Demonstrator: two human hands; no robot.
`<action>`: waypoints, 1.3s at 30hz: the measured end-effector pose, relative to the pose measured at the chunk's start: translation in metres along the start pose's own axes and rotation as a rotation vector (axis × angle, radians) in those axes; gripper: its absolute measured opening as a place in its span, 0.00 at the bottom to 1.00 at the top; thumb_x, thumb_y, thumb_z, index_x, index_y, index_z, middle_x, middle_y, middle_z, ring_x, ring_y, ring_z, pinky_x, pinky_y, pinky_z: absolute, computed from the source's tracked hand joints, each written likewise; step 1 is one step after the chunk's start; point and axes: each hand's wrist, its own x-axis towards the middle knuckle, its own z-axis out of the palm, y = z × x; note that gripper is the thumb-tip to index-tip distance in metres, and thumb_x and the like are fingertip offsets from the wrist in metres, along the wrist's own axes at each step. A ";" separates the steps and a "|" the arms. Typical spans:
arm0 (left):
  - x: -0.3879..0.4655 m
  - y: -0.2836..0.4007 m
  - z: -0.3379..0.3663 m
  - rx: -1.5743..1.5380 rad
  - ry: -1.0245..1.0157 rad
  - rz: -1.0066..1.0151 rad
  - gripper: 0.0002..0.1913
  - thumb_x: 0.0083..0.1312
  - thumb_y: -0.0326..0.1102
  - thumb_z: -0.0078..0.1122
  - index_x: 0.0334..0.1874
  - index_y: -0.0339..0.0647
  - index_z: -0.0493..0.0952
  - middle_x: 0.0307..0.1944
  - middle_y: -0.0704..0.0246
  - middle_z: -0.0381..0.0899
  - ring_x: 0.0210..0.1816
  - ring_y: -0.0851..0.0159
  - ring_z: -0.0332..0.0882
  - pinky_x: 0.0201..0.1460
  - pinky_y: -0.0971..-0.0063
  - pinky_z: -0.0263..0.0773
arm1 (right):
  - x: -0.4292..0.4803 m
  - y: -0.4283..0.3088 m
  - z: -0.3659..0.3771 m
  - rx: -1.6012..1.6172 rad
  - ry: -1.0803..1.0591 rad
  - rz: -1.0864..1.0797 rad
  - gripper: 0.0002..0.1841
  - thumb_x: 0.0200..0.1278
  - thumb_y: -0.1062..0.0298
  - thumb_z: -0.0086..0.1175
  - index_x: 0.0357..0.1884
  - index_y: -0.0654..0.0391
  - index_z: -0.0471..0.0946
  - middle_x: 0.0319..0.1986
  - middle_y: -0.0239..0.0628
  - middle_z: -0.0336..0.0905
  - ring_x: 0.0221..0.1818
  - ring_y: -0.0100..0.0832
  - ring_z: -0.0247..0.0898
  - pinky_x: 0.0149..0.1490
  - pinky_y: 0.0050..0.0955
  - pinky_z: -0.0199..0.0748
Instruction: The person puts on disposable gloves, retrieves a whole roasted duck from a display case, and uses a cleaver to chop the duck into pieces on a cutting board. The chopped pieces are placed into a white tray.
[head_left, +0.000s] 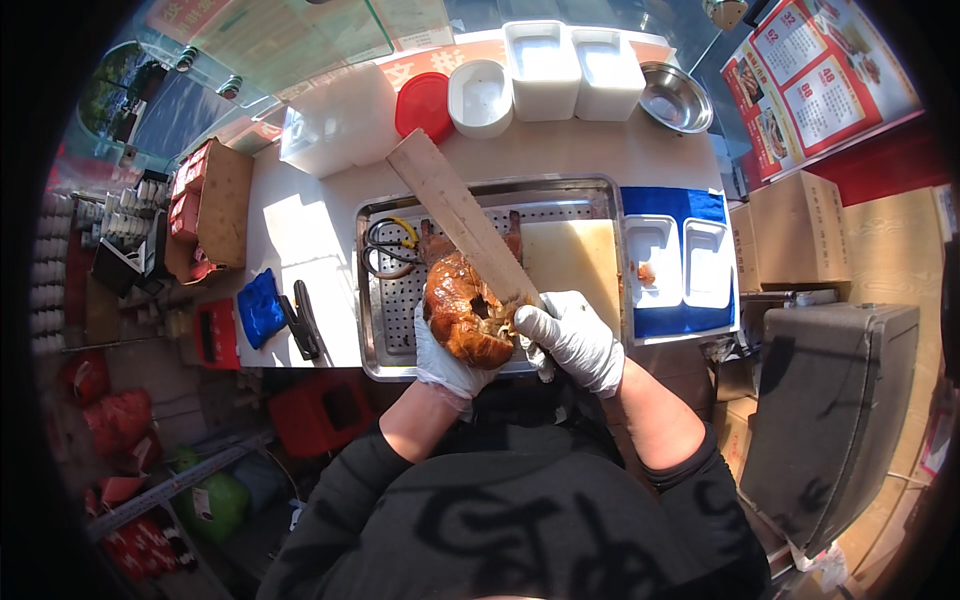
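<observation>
My left hand (448, 356), in a thin white disposable glove, cups a browned roast bird (459, 300) from below. The bird has a dark torn opening on its right side. My right hand (574, 337), also gloved, is closed around the handle end of a wide-bladed knife (465, 214) and touches the bird's torn side. The blade slants up and left across the bird, its edge notched. Underneath is a stainless steel tray (622, 247) with a perforated insert (397, 319), a pale cutting board (574, 262) and black-and-yellow-handled scissors (390, 246).
Right of the tray, two white food trays (658, 296) (707, 289) sit on blue cloth (667, 322); one holds a meat scrap (646, 273). White containers (541, 90) and a metal bowl (675, 97) line the back. A blue bundle (261, 307) and cardboard box (225, 210) are left.
</observation>
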 end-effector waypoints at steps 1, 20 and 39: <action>0.000 0.000 -0.004 -0.030 -0.003 -0.015 0.31 0.76 0.64 0.38 0.70 0.51 0.66 0.64 0.61 0.73 0.62 0.50 0.74 0.66 0.41 0.70 | -0.004 -0.003 -0.005 0.115 -0.008 -0.040 0.30 0.66 0.34 0.60 0.28 0.58 0.78 0.16 0.30 0.74 0.16 0.22 0.70 0.22 0.21 0.65; -0.015 -0.010 0.004 -0.065 0.196 -0.039 0.36 0.71 0.66 0.46 0.69 0.43 0.69 0.60 0.55 0.76 0.55 0.51 0.77 0.61 0.44 0.74 | 0.011 0.064 -0.096 -0.867 0.479 -0.292 0.16 0.77 0.54 0.48 0.37 0.54 0.80 0.26 0.40 0.81 0.28 0.47 0.79 0.35 0.40 0.77; -0.017 0.000 0.015 -0.139 0.172 -0.016 0.32 0.74 0.65 0.42 0.68 0.49 0.69 0.62 0.61 0.75 0.59 0.51 0.76 0.60 0.45 0.76 | -0.001 0.040 -0.028 -0.989 0.212 -0.365 0.20 0.78 0.48 0.45 0.34 0.50 0.80 0.25 0.40 0.81 0.29 0.48 0.79 0.36 0.41 0.75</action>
